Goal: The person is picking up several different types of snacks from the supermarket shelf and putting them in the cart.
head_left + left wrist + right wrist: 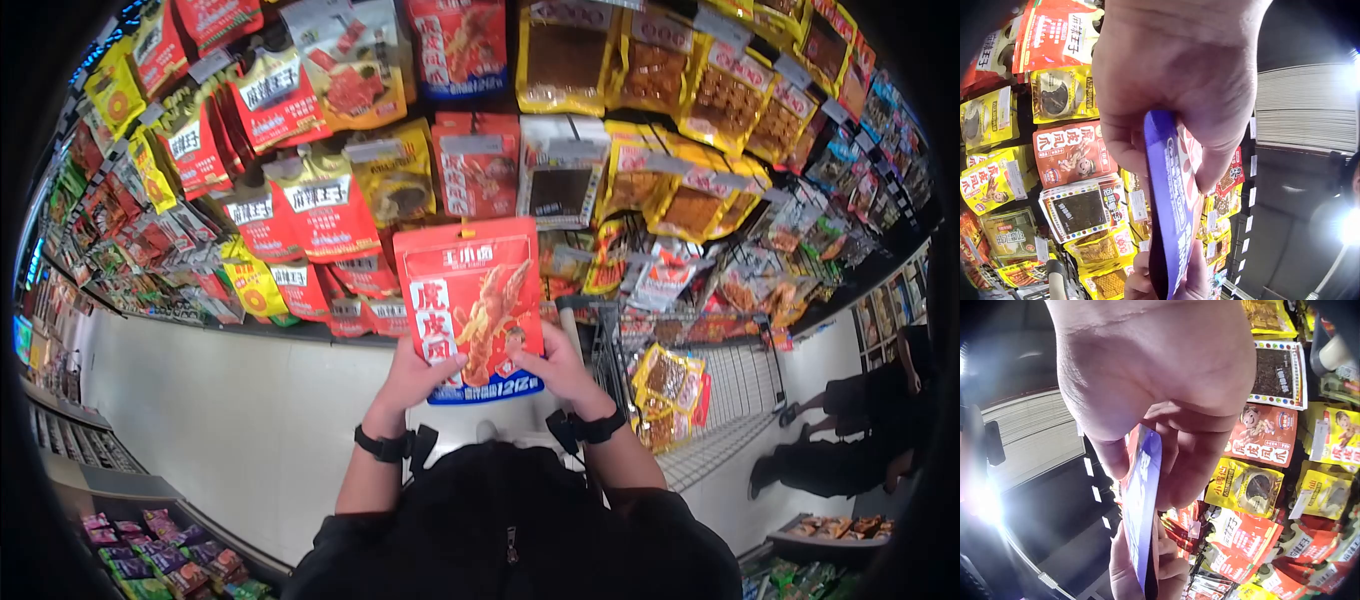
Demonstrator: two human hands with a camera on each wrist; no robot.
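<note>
Here, in the middle of the head view, a person holds a red bag (470, 300) with both hands. The left hand (420, 374) is clamped on the bag's lower left side, and the right hand (560, 368) grips its lower right side; both thumbs lie across the front, while the fingers go behind. The bag's printed face is turned to the head camera, showing large white lettering, a picture of food and a blue strip along the bottom. In both wrist views that blue edge runs down the center of the frame, pinched between thumb and fingers.

Behind the bag, a rack of hanging snacks fills the upper part of the head view. A red pack (458, 45) of similar color hangs at top center, red-and-white packs (322, 210) crowd the upper left, and yellow packs (735, 90) line the upper right. Right of the person stands a wire cart (725, 450) with several yellow packets (668, 385) inside.

The person wears a black top (500, 530), at bottom center, and a dark band (383, 444) around the left wrist. Farther off, at the right edge, are other people (850, 430) in dark clothes. Colorful packages (160, 550) sit at lower left, beyond the pale floor (220, 420).
</note>
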